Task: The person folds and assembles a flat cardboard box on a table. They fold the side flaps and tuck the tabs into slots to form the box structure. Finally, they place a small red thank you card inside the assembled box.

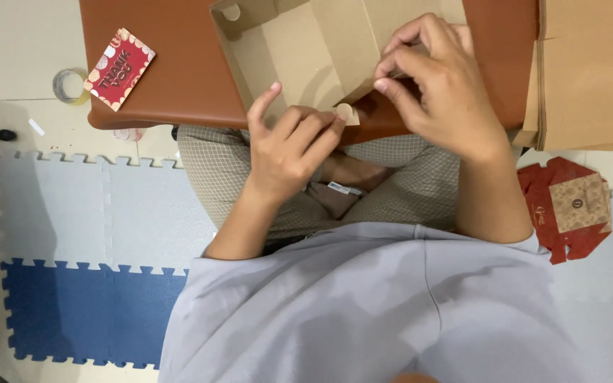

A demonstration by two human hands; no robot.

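A half-folded brown cardboard box [299, 50] lies on a low brown table [179, 78] in front of me. My left hand [289, 145] pinches a small rounded tab at the box's near edge, index finger raised. My right hand [438, 81] grips a folded flap of the same box just to the right, fingers curled over its edge. Both hands are close together above my crossed legs.
A red card [119, 68] rests on the table's left part. A tape roll [69, 85] lies on the floor beside it. Flat brown cardboard sheets [590, 71] are stacked at right. A red flattened box [569, 206] lies on grey and blue foam mats [86, 262].
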